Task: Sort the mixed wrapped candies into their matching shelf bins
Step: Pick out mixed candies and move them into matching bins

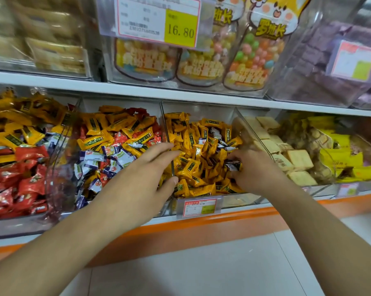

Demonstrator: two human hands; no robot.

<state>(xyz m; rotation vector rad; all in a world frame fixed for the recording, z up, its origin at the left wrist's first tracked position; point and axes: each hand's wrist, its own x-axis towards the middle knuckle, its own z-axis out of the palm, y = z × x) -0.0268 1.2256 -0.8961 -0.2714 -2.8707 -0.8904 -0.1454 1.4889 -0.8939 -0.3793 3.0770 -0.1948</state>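
Pale grey floor tiles (201, 270) lie nearest, then the orange edging (201, 221) along the lower shelf front. Both bare forearms reach over it into the clear bins. The left hand (146, 174) is spread, fingers fairly straight, over the clear divider (169, 150) between the mixed bin (107, 150) and the yellow candy bin (201, 150); it holds nothing I can see. The right hand (250, 169) is curled over the yellow pile, fingertips pinching a dark-and-white wrapped candy (233, 165) at the bin's right side; its long axis runs roughly left to right. The yellow wrappers lie jumbled, pointing every way. Left of the mixed bin sits a bin of red and yellow packs (17, 159); right of the hands, pale biscuits (287, 159). Above, a white shelf (73, 84) carries bags of coloured balls (253, 52) behind a price tag (158, 20) reading 16.80.
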